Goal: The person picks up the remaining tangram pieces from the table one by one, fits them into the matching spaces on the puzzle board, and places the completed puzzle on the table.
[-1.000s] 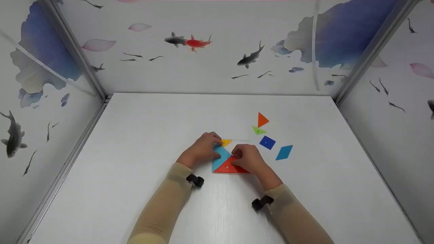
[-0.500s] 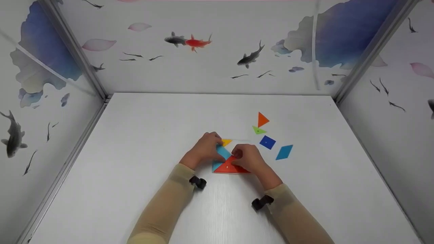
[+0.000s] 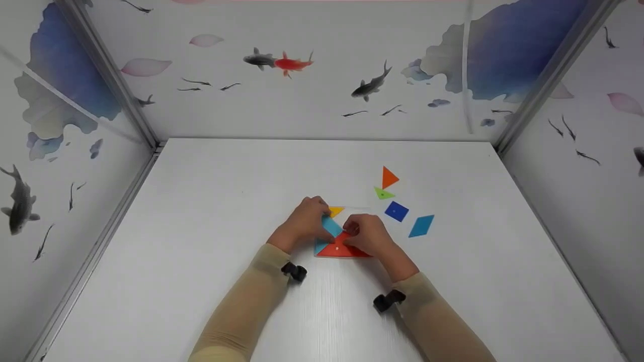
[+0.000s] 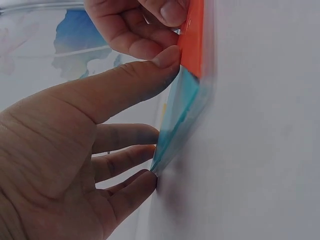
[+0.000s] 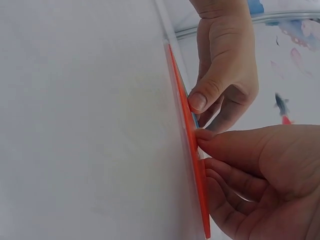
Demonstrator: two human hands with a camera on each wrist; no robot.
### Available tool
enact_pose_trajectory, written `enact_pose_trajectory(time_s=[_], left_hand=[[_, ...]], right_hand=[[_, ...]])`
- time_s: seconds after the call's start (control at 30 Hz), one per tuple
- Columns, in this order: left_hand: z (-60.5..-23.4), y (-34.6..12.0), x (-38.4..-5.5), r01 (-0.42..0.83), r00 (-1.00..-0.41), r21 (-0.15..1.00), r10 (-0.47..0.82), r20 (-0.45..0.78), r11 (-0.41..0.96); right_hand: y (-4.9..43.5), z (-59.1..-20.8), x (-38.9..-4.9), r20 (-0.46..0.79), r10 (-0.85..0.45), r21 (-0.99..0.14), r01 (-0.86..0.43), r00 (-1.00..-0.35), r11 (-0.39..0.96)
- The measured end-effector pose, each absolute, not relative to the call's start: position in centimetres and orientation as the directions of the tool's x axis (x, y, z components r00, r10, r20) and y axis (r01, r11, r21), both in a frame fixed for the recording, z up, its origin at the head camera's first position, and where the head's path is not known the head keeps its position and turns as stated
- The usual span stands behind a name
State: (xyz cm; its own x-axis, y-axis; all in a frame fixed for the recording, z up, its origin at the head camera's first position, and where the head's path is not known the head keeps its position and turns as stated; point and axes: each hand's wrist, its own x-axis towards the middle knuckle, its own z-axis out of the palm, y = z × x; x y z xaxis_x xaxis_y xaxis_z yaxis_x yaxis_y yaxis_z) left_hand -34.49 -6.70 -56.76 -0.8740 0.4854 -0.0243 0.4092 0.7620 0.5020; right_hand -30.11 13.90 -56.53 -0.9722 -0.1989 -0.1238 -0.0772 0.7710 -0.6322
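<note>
The red triangle (image 3: pixel 337 249) lies along the near side of the clear tray (image 3: pixel 358 207), with the light-blue triangle (image 3: pixel 330 226) along the tray's left side and the yellow triangle (image 3: pixel 336 211) at its far-left corner. The left hand (image 3: pixel 303 222) is spread, thumb near the red-blue seam, fingers at the tray's left edge; the right hand (image 3: pixel 371 235) has curled fingers and thumb pinching the red triangle near its tip. Seating looks like the step in hand: best steady red while easing blue flush, pressing flat, without lifting the rim. Right of the tray sit the blue square (image 3: pixel 397 211) and the parallelogram (image 3: pixel 421 226); the green triangle (image 3: pixel 384 193) and orange triangle (image 3: pixel 390 178) are beyond its far-right corner. Leftward and nearer desk (image 3: pixel 221 201) gives the hands more room.
</note>
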Motion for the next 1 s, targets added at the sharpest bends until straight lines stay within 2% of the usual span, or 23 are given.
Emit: enact_pose_trajectory(time_s=[0.7,1.0], left_hand=[[-56.9,-5.8,-34.4,0.373,-0.887,0.501,0.458,-0.054,0.781],[-56.5,-6.3,-34.1,0.377,-0.886,0.514,0.462,-0.044,0.771]], right_hand=[[14.0,-55.8,-29.5,-0.197,-0.218,-0.599,-0.059,-0.956,0.798],[14.1,-55.5,-29.6,-0.185,-0.321,-0.574,-0.163,-0.929,0.803]])
